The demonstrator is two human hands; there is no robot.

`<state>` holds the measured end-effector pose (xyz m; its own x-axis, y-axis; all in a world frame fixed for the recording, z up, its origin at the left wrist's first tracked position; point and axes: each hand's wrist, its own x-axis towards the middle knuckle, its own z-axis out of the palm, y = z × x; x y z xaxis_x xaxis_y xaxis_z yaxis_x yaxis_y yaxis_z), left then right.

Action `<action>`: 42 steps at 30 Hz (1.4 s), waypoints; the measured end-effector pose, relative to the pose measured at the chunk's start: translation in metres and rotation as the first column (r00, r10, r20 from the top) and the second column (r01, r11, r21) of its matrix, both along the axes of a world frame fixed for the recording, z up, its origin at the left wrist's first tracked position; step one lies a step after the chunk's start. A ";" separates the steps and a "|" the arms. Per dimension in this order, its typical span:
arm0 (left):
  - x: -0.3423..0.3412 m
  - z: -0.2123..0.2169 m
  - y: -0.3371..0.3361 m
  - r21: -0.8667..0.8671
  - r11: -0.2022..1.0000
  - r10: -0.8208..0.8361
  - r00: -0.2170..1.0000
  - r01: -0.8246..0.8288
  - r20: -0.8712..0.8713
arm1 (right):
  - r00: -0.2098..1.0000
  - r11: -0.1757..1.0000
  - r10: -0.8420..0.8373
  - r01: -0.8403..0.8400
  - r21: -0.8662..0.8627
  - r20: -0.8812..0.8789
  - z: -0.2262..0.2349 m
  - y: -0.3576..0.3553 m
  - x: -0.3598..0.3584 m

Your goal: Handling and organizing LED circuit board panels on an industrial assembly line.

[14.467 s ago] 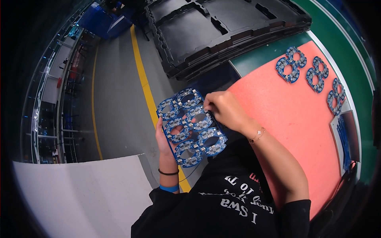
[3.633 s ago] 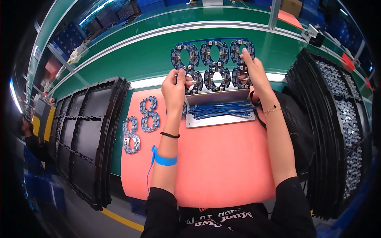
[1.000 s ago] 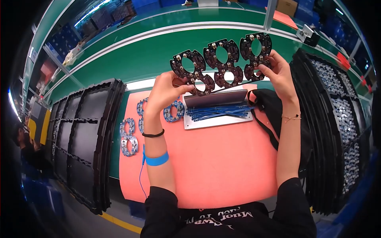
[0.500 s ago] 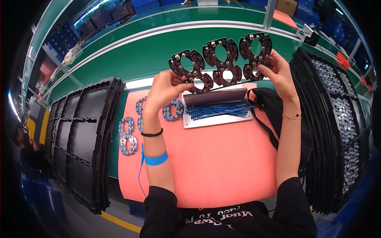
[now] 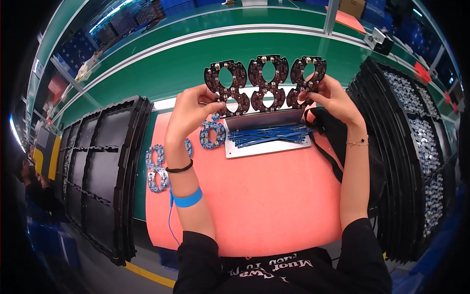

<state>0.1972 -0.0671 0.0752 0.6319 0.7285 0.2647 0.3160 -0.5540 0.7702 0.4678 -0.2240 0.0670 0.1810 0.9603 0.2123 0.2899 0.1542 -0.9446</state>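
A dark panel of three joined figure-eight circuit boards (image 5: 268,88) is held up between my two hands, standing roughly upright. My left hand (image 5: 192,115) pinches its lower left end between thumb and fingers. At the other end, my right hand (image 5: 338,100) grips the lower right board the same way. Just below and in front of the panel is a metal stand (image 5: 267,151) with a slanted back plate, bearing a pile of thin blue strips (image 5: 269,135). Blue figure-eight boards (image 5: 156,168) lie on the pink mat (image 5: 264,196), some partly hidden behind my left arm.
Stacked black compartment trays (image 5: 103,161) stand at the left. More black trays (image 5: 391,147) at the right hold many small boards. A black bag (image 5: 364,161) lies beside my right forearm. A blue wrist strap (image 5: 188,198) trails a cord. Another person (image 5: 32,176) is at the far left.
Both hands have moved slightly left, and the right end of the panel has come down, so the panel is now nearly level. My grips stay the same.
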 end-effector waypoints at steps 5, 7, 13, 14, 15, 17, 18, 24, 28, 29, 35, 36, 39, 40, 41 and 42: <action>0.001 0.003 -0.006 -0.085 0.996 -0.031 0.999 0.027 -0.044 | 1.000 0.998 -0.010 0.011 -0.058 0.011 -0.003 0.001 -0.001; 0.003 0.000 -0.003 -0.064 0.997 -0.044 0.997 0.040 -0.057 | 0.999 0.996 -0.032 0.033 -0.082 0.014 -0.005 0.000 -0.002; 0.004 -0.010 0.004 -0.088 0.991 -0.096 0.995 0.096 0.009 | 0.957 0.973 -0.197 0.218 0.077 -0.212 -0.026 0.025 -0.016; 0.004 -0.011 0.004 -0.086 0.990 -0.107 0.994 0.109 0.028 | 0.958 0.968 -0.245 0.251 0.022 -0.149 -0.024 0.030 -0.016; 0.004 -0.015 0.007 -0.086 0.990 -0.106 0.994 0.108 0.027 | 0.932 0.941 -0.320 0.334 0.054 -0.171 -0.026 0.035 -0.021; 0.004 -0.025 0.014 -0.139 0.976 -0.159 0.984 0.169 0.081 | 0.918 0.934 -0.353 0.356 -0.012 -0.180 -0.025 0.043 -0.022; 0.003 -0.028 0.015 -0.138 0.977 -0.156 0.985 0.165 0.079 | 0.903 0.922 -0.388 0.380 -0.079 -0.186 -0.025 0.049 -0.020; 0.011 -0.034 0.014 -0.183 0.966 -0.160 0.979 0.181 0.124 | 0.860 0.891 -0.442 0.387 -0.240 -0.256 -0.045 0.061 -0.008; 0.021 -0.041 0.018 -0.202 0.970 -0.101 0.982 0.132 0.158 | 0.903 0.862 -0.388 0.427 0.273 -0.186 -0.051 0.061 -0.004; 0.021 -0.041 0.018 -0.203 0.970 -0.103 0.981 0.135 0.162 | 0.926 0.861 -0.355 0.377 0.342 -0.129 -0.048 0.061 -0.003; 0.020 -0.042 0.019 -0.292 0.947 -0.098 0.986 0.135 0.137 | 0.904 0.958 -0.179 0.249 0.138 -0.388 -0.007 0.044 -0.027; 0.021 -0.044 0.019 -0.291 0.948 -0.093 0.986 0.131 0.141 | 0.909 0.951 -0.182 0.260 0.169 -0.376 -0.007 0.046 -0.035; 0.023 -0.051 0.021 -0.409 0.901 -0.069 0.978 0.146 0.198 | 0.963 0.931 -0.221 0.161 0.327 0.156 -0.009 0.053 -0.042; 0.023 -0.053 0.022 -0.409 0.901 -0.069 0.978 0.147 0.199 | 0.962 0.918 -0.239 0.179 0.354 0.131 -0.010 0.058 -0.050; 0.022 -0.054 0.022 -0.427 0.896 -0.049 0.981 0.127 0.188 | 0.961 0.903 -0.255 0.197 0.381 0.105 -0.012 0.062 -0.057; 0.021 -0.056 0.023 -0.444 0.890 -0.029 0.984 0.106 0.176 | 0.962 0.950 -0.252 0.225 0.215 0.107 -0.006 0.062 -0.056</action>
<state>0.2186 -0.0444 0.0196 0.6609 0.7502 0.0199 0.1421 -0.1511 0.9782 0.4118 -0.1619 0.0611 0.3571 0.8283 0.4318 0.4609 0.2458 -0.8527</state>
